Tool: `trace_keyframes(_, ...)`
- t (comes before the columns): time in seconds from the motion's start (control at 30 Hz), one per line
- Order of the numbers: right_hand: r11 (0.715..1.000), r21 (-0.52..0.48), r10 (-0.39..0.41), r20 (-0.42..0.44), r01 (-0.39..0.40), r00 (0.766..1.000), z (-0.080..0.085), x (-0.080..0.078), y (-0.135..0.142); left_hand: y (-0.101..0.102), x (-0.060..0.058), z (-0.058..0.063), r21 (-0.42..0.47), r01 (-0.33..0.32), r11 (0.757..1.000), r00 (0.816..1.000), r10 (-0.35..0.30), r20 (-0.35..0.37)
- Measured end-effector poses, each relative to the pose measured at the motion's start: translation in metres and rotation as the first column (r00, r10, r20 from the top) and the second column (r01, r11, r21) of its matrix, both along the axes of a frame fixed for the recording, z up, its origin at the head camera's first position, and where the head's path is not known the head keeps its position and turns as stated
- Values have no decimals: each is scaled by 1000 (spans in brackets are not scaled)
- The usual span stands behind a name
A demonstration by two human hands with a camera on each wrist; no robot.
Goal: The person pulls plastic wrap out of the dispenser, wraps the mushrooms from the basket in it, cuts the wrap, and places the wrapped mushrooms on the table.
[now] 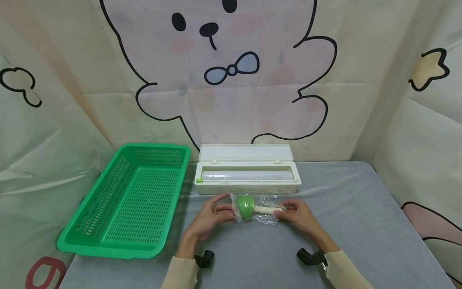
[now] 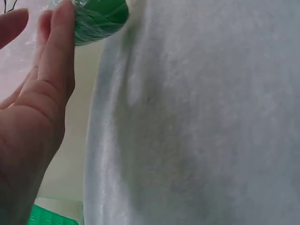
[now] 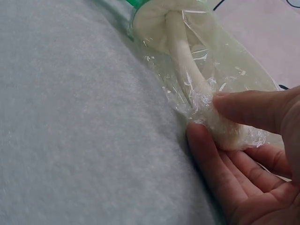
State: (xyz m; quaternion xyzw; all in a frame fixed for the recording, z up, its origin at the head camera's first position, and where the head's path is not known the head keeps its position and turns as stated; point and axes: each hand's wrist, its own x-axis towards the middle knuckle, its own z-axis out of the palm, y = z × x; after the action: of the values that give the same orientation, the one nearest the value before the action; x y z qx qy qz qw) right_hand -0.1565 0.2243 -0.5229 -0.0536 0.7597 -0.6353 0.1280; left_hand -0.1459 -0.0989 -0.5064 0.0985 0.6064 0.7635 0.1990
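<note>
A toy mushroom (image 1: pixel 246 207) with a round green cap and a pale stem is wrapped in clear plastic film (image 1: pixel 266 218). It is held level above the table's front half, cap to the left. My right hand (image 1: pixel 300 216) pinches the film-covered stem end (image 3: pixel 225 126) between thumb and fingers. At the cap end, my left hand (image 1: pixel 208 218) has its fairly straight fingers (image 2: pixel 56 51) against the film, thumb apart from them. Just behind stands a white cling film dispenser (image 1: pixel 249 188), its lid (image 1: pixel 247 152) raised, with a film roll (image 1: pixel 247 175) inside.
To the left a green plastic basket (image 1: pixel 173 208) with slotted walls stands on the grey cloth-covered table (image 1: pixel 361 224). A printed fabric backdrop (image 1: pixel 274 112) rises behind the table and along both sides. Black wrist cameras (image 1: pixel 204 259) sit at both cuffs.
</note>
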Motion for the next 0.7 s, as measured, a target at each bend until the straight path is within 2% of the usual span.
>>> trace_keyframes(0.07,1000,10,4,-2,-4,1000,0,0,0,3,-1,-2,-41,-14,999,1000,13,-18)
trace_keyframes(0.13,1000,17,17,-3,-17,1000,0,0,-1,8,-1,-3,-119,-51,992,997,45,-59)
trace_keyframes(0.27,998,9,67,-4,-67,998,3,0,-3,19,-1,-3,-277,-150,949,982,110,-156)
trace_keyframes(0.33,996,1,88,-1,-88,996,4,1,-4,23,-1,-3,-324,-179,929,973,118,-199)
trace_keyframes(0.43,995,-1,101,0,-101,995,4,1,-5,27,0,-3,-359,-193,913,963,106,-247)
trace_keyframes(0.53,994,14,110,-11,-110,994,6,1,-4,29,0,-3,-341,-176,924,963,90,-252)
trace_keyframes(0.7,990,22,136,-27,-136,990,6,1,-2,30,4,-2,-294,-142,945,979,90,-183)
